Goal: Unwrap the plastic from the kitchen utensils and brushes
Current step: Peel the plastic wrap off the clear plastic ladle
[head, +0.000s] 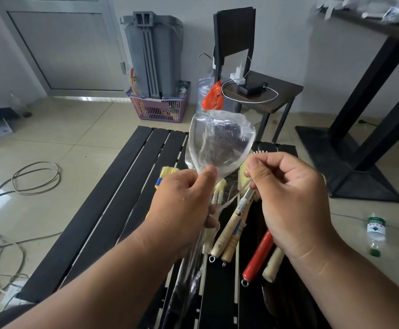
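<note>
A utensil wrapped in clear plastic (219, 141) stands upright over the black slatted table (113, 198); its dark head shows through the wrap. My left hand (184, 205) grips its neck, thumb on the plastic. My right hand (288, 195) is beside it with fingers curled, pinching something thin at the wrap's right edge; what it is cannot be made out. Under my hands lie several brushes: wooden-handled ones (229, 233), a red-handled one (257, 255) and a pale-bristled brush (167, 173).
Beyond the table stand a purple basket (160, 108) with a grey bin, a dark chair (262, 96) with a charger and white cable, and an orange bag (213, 96). Cables (27, 179) trail on the floor at left. A plastic bottle (375, 231) lies at right near a black table base (350, 167).
</note>
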